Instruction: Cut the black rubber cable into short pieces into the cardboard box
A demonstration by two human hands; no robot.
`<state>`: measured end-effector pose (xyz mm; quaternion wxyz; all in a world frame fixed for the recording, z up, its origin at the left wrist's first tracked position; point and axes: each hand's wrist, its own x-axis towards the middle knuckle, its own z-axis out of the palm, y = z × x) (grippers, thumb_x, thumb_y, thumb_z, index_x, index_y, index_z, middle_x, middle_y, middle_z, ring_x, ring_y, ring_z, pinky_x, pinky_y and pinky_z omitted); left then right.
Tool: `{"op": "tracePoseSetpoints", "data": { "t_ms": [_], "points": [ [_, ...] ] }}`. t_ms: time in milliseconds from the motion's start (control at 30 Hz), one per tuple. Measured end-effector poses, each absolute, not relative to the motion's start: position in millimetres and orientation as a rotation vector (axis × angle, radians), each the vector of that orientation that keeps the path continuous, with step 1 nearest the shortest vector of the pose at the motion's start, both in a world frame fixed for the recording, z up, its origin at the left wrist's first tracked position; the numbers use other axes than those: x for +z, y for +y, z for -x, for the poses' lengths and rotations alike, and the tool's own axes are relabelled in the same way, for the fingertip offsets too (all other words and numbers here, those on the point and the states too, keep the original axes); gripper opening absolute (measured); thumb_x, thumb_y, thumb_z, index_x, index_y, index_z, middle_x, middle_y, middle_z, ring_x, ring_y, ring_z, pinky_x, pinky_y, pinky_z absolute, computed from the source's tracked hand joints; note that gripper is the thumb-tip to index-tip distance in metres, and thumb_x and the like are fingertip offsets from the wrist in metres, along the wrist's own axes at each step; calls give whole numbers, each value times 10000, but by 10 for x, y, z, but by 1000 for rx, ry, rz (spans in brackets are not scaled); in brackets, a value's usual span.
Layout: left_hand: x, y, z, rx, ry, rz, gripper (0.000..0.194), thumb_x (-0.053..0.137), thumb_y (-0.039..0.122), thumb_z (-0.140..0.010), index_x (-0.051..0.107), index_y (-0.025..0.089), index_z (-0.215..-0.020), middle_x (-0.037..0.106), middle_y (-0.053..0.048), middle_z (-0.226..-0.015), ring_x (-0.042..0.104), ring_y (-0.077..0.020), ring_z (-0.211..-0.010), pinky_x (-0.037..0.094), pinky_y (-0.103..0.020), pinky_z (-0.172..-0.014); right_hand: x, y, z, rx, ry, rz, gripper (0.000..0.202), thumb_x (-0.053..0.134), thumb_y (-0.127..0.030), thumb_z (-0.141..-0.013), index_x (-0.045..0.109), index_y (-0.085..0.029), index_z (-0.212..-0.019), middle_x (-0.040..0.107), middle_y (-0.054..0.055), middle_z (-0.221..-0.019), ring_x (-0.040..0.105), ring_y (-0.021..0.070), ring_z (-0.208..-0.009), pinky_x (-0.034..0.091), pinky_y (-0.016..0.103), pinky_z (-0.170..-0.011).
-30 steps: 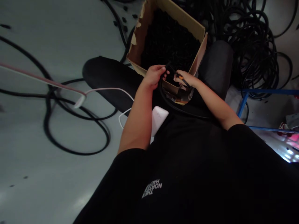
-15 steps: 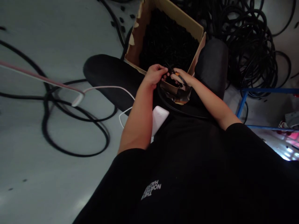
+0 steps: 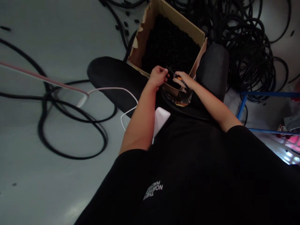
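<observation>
My right hand [image 3: 183, 78] is closed round scissors [image 3: 180, 78] with black and orange handles. Their dark blades point up and left, past the fingertips of my left hand [image 3: 159, 76]. That hand pinches a black hose [image 3: 174, 109], which curves down and right across my lap. Its end at the fingers is dark and hard to make out. Just beyond both hands, between my legs, stands a cardboard box [image 3: 187, 19] filled with small black pieces [image 3: 168, 43].
A white power bank [image 3: 161, 117] lies on my lap, with a white cable [image 3: 112, 88] running left. Black hose loops [image 3: 72, 156] spread over the floor at left. A tangled hose pile [image 3: 248, 53] lies at upper right, near a blue metal frame [image 3: 269, 93].
The scissors show more clearly between my hands, their blades now apart from the left fingers' grip. Both hands have moved slightly, and the whole view has shifted a little.
</observation>
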<state>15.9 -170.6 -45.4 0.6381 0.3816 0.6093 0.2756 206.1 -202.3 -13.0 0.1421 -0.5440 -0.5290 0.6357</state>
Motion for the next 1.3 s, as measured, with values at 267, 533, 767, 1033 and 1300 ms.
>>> {"op": "tracePoseSetpoints", "data": {
  "t_ms": [267,533,767,1033,1300],
  "points": [
    [-96,-1745,-96,439,1262,-726,325,711,213,-1194,554,227,-910,592,29,-710,377,-59,-475,236,-159,-449,-128,-1952,-2115,1601,-1701,1601,265,661,-24,-1034,562,-222,-887,536,-81,-761,474,128,-756,397,235,-755],
    [29,-1786,-6,445,1200,-653,438,789,304,-1186,503,232,-862,555,44,-708,385,-50,-473,233,-169,-457,-116,-1984,-2295,1615,-1877,1607,196,722,-33,-957,638,-183,-863,527,-85,-736,475,127,-762,378,281,-793],
    [-227,-1709,-65,632,1347,-601,282,818,256,-1119,614,220,-927,615,35,-729,495,-90,-554,343,-184,-523,-229,-2114,-2331,1926,-1504,1558,135,721,-83,-1048,641,-189,-1021,625,-90,-748,566,91,-614,424,182,-611],
    [-183,-1700,-243,793,1323,-636,369,1034,315,-727,785,176,-961,805,-41,-873,710,-170,-802,565,-256,-806,57,-2198,-2019,1936,-928,1677,170,738,-81,-1084,667,-192,-976,669,-72,-804,616,88,-640,539,156,-602],
    [-450,-1535,-353,1107,1271,-544,541,1052,272,-613,708,233,-1028,781,12,-873,694,-145,-791,555,-227,-779,-76,-2212,-1931,2006,-821,1607,323,1008,-331,-1015,708,-214,-1000,695,-65,-712,697,140,-576,540,205,-518]
  ]
}}
